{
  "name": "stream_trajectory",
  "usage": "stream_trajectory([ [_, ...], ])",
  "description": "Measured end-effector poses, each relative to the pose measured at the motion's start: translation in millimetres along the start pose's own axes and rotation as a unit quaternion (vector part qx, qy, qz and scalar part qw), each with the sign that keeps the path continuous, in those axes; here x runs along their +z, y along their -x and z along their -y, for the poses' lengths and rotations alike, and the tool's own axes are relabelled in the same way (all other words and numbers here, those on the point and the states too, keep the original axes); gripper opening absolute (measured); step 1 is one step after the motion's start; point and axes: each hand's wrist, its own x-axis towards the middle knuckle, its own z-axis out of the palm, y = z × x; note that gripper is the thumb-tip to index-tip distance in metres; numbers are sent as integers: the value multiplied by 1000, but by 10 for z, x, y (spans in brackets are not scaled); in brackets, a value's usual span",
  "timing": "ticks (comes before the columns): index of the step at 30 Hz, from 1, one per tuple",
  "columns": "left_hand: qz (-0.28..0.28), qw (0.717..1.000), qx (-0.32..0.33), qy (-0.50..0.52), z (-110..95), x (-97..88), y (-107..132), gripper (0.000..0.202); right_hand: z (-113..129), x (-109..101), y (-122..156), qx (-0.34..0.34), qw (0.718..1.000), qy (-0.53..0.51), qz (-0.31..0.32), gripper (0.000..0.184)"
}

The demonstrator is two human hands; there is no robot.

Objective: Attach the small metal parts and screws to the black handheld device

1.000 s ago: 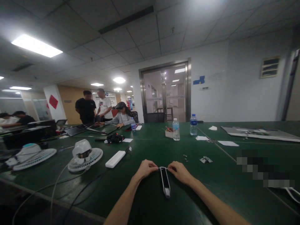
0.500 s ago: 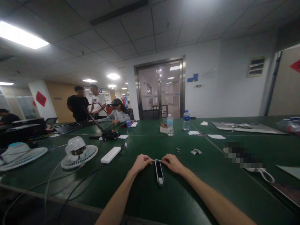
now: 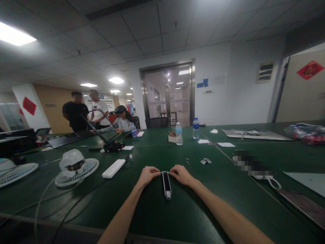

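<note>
One slim device (image 3: 166,185) on green tabletop (image 3: 172,218).
Left hand (image 3: 149,175), right hand (image 3: 180,175): each grip pinched together on the device's far end.

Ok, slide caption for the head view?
Left-hand grip and right-hand grip pinch either side of the far end of a slim white-edged device at a green table.

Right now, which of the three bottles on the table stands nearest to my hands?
The middle bottle, beside the small box; the right bottle and the left bottle both stand farther back.
</note>
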Motion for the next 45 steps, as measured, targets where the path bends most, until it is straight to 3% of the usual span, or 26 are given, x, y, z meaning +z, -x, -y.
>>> stream_trajectory([
  [22,-22,994,53,-95,12,-10,-39,21,5,19,-2,6,1000,-13,-5,24],
  [45,35,999,31,-17,-79,61,-30,29,16,16,4,1,1000,-3,-8,25],
])
